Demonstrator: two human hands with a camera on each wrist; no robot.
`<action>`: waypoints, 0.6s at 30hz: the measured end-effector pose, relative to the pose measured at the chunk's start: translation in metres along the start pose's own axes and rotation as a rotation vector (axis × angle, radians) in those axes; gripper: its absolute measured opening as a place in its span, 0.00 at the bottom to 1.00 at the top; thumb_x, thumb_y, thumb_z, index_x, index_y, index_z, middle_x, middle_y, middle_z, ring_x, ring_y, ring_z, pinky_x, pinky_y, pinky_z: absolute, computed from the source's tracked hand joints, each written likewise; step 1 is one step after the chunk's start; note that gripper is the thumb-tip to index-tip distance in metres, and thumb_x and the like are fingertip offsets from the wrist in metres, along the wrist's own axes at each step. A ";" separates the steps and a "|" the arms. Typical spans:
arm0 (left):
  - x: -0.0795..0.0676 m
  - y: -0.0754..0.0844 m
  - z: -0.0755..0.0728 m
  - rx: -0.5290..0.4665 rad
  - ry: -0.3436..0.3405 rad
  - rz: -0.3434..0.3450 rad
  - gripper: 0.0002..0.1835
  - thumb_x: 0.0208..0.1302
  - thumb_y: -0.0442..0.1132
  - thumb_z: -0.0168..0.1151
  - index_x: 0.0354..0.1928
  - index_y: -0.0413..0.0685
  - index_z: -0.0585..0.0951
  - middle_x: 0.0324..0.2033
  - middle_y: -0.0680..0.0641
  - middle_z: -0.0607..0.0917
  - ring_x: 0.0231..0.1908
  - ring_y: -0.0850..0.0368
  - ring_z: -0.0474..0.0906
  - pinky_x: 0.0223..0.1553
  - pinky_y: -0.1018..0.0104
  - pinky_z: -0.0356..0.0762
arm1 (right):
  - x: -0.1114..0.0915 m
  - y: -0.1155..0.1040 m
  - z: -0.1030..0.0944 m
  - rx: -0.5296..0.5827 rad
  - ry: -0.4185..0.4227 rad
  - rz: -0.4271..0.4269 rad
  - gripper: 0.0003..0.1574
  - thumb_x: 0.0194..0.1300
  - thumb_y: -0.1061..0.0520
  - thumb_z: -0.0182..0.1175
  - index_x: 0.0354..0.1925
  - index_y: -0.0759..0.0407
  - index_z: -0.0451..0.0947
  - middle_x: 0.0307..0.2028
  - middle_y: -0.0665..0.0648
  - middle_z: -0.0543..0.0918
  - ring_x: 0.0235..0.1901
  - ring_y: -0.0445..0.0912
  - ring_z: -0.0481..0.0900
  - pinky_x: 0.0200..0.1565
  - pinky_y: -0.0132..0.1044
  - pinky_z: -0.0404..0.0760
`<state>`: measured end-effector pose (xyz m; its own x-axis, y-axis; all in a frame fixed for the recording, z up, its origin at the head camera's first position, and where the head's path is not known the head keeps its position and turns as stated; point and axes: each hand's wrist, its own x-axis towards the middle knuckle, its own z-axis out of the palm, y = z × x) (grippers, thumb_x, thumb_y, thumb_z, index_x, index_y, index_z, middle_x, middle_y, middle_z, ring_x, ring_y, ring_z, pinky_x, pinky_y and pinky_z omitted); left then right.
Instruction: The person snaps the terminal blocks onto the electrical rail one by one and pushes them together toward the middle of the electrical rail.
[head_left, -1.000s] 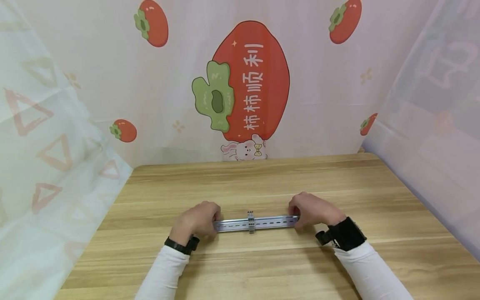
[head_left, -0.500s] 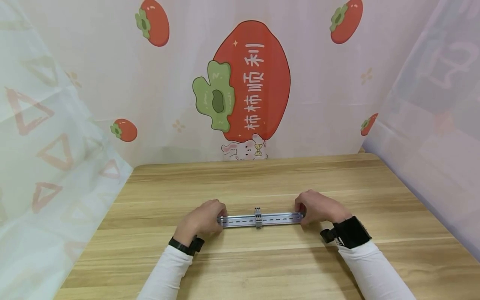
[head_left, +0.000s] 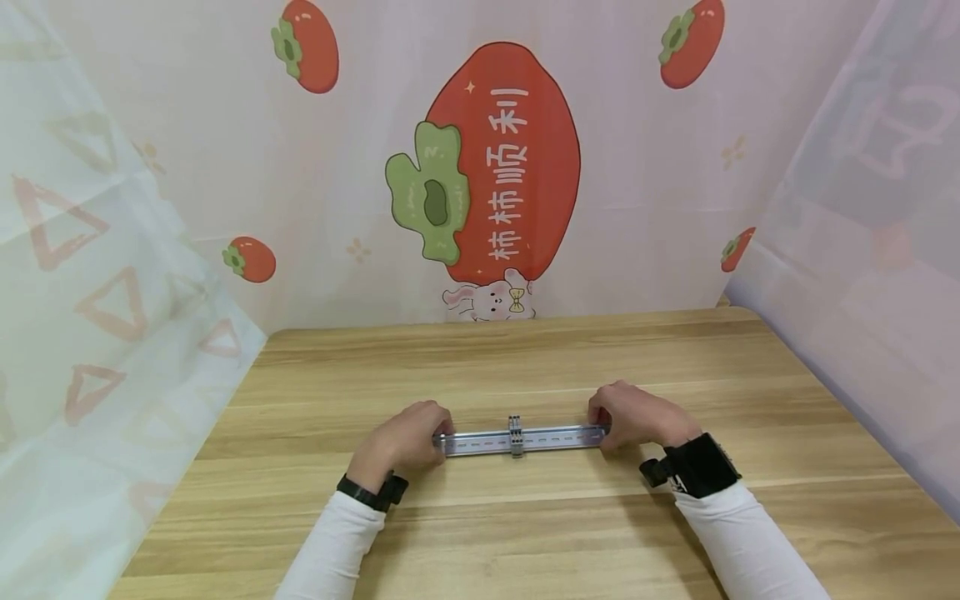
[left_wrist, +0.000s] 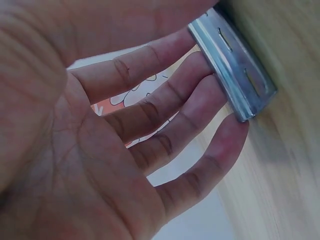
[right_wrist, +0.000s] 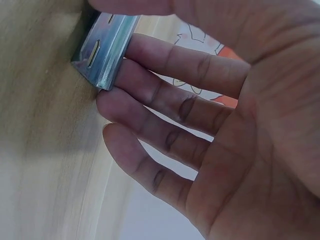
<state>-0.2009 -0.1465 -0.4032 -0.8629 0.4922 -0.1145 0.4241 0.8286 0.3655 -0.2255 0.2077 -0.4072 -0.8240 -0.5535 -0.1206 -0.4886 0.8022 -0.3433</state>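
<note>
A slotted metal DIN rail lies crosswise over the tabletop, a small cluster of grey terminal blocks standing near its middle. My left hand grips the rail's left end between thumb and fingers. At the opposite end, my right hand holds the rail the same way. The left wrist view shows fingertips against the rail's edge, the thumb partly out of frame. In the right wrist view two fingers touch the rail's edge; the little finger is free of it.
The wood-grain table stretches out on all sides of the rail. A printed cloth with persimmon pictures hangs behind it, and pale sheets hang at both sides. Straps with small devices sit on the wrists.
Both hands and the rail shifted a little to the right and away from the body between the first two frames. Since then they have stayed almost still.
</note>
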 end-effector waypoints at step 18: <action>-0.005 -0.023 -0.010 -0.014 0.234 -0.042 0.23 0.53 0.47 0.65 0.51 0.46 0.77 0.45 0.45 0.75 0.46 0.50 0.71 0.44 0.58 0.69 | -0.004 0.017 -0.012 0.018 0.175 0.017 0.22 0.52 0.49 0.65 0.43 0.60 0.77 0.36 0.54 0.77 0.37 0.47 0.73 0.40 0.41 0.71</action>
